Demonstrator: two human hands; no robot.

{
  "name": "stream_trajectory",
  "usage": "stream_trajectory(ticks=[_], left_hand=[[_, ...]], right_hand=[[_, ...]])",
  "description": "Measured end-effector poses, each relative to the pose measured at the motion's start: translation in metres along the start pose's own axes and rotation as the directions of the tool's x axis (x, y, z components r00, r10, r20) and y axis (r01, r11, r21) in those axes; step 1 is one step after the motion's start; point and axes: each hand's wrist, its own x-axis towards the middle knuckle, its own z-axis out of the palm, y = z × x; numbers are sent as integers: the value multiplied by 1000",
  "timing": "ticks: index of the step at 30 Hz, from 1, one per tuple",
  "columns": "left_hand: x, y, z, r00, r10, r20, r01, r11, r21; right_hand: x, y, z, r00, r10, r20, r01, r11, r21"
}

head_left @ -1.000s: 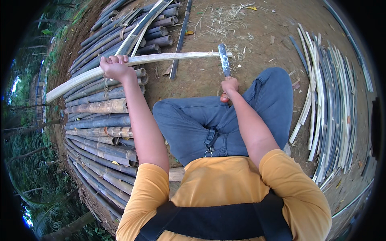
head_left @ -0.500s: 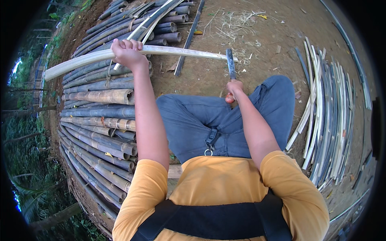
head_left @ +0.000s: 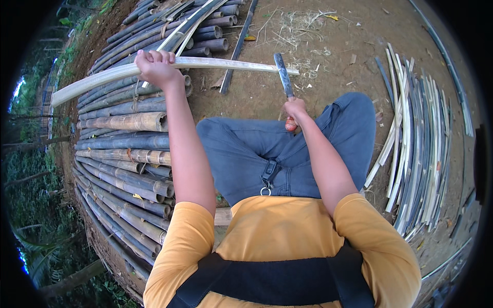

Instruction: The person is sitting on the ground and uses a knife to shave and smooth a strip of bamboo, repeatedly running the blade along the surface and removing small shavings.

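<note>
My left hand [head_left: 158, 68] is closed around a long pale bamboo strip [head_left: 215, 62], which runs from the far left across to the front of my knees. In my right hand [head_left: 295, 108] is a machete [head_left: 283, 75], gripped by its reddish-brown handle [head_left: 290, 124]. The dark blade points away from me and tilts slightly left, meeting or crossing the strip near its right end. Whether the edge bites into the strip cannot be made out.
On my left lies a big stack of bamboo poles [head_left: 123, 141]. Split lengths [head_left: 191, 25] rest on its far part. A pile of thin bamboo strips [head_left: 418, 149] lies to my right. Pale shavings [head_left: 303, 31] litter the dirt ahead, near a dark slat [head_left: 239, 46].
Both hands have shifted a little to the left, bringing the strip along. The machete blade has tilted further left and sits slightly farther back from the strip's right tip.
</note>
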Motion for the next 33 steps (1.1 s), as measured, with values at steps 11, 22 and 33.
stream_trajectory(ticks=[11, 22, 33], left_hand=[[-2, 9, -2, 998, 3, 62, -2, 1000, -27], [-10, 8, -9, 996, 81, -46, -82, 997, 1], [-6, 5, 5, 991, 82, -103, -84, 996, -15]], right_hand=[[-17, -20, -5, 986, -47, 161, 22, 989, 149], [-80, -71, -56, 794, -579, -185, 558, 815, -159], [-85, -43, -28, 905, -424, -38, 369, 825, -427]])
